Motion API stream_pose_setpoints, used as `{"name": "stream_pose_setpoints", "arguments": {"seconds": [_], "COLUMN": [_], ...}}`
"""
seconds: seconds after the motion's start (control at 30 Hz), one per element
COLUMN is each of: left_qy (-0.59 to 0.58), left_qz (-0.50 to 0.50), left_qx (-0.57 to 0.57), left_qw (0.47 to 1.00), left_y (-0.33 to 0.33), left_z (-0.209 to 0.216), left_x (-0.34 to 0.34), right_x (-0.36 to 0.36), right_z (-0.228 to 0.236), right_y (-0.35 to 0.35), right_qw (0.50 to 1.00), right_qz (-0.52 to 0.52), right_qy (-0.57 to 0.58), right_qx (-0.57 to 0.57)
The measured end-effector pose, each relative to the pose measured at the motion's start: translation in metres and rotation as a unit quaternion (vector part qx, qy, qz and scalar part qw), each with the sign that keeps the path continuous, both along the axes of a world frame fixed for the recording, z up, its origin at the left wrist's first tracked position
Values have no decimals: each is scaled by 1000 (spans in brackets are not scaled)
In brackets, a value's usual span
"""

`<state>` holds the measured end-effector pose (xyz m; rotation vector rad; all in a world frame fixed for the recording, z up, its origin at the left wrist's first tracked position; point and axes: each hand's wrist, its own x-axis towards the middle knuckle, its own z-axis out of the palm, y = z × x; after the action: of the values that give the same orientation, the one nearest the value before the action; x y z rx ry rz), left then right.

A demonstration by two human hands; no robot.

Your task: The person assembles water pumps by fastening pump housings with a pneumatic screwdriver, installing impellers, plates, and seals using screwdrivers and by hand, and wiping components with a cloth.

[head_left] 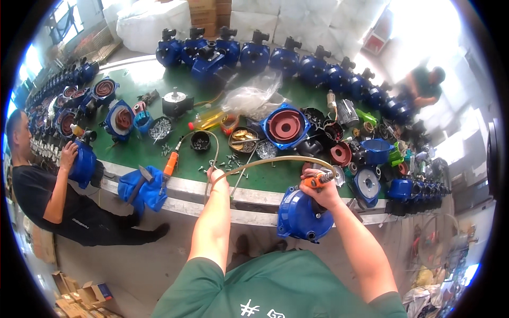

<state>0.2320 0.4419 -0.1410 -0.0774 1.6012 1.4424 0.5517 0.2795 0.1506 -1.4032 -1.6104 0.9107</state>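
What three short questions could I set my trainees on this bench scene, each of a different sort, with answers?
1. Multiple choice: what does the person's right hand hold?
A) a hammer
B) an orange power tool
C) a blue cloth

2. True or false: the bottle of yellow liquid lies on its side.

3. Fill the gap: near the left hand, loose metal ____ lie scattered on the green table.

Key:
1. B
2. True
3. screws
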Motion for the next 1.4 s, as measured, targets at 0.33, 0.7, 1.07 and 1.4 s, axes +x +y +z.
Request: {"name": "stream_pose_setpoints", "arguments": {"seconds": [0.33,0.7,1.07,1.4], "left_qy": [-38,174,112,144], "left_qz": [-78,-349,-262,-256], "left_qx": [107,141,179,138], "left_qw": [990,910,942,946], "left_y": [-44,-222,-331,-267], "left_z": [42,131,140,146], "left_x": [15,116,189,153], "right_x": [3,1,76,88], "right_z": [-2,27,34,-29], "right_y": [-1,-8,-134,-149], "right_qw": [999,990,970,977], "right_qz": [-6,67,186,159], "right_qy": [35,109,157,118], "right_qx": [-2,64,-1,79]}}
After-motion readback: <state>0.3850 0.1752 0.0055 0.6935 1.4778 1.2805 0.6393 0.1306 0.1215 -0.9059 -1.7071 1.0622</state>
